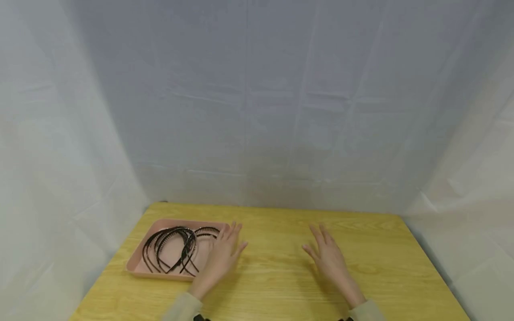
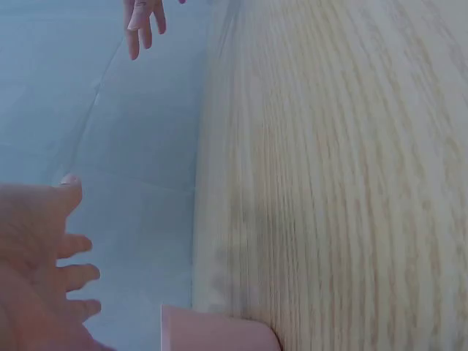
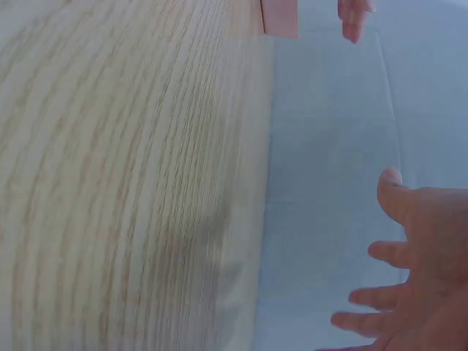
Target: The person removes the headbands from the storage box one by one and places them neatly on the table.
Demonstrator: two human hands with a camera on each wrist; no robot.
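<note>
While both sleeves enter from the near edge of the wooden worktop (image 1: 281, 276), a person holds two bare hands low over the grain, palms down. The right hand (image 1: 330, 258) hovers over bare wood toward the middle-right, its fingers (image 1: 321, 235) straight, slightly spread and holding nothing; the right wrist view shows the same relaxed spread against the pale backdrop. The left hand (image 1: 223, 256) sits just beside the near right corner of a pink tray (image 1: 138, 263), and its fingers (image 1: 232, 232) are likewise released, gripping nothing. From the head view the hand overlaps the tray's right edge, though whether skin touches plastic cannot be told. The left wrist view catches only a corner of the pink rim below the open palm, with the other hand's fingertips far across the wood.

Inside the tray lie several thin black headbands (image 1: 172, 247), toothed along their inner curves and nested loosely in a tangle of arcs, their ends pointing toward the person. The shallow rim appears to keep the springy bands gathered in one place at the worktop's left side, within easy reach of the nearer hand. The bands lie untouched.

Beyond the far edge, creased white cloth (image 1: 281, 111) hangs as a backdrop and wraps round both sides, closing off the scene.
</note>
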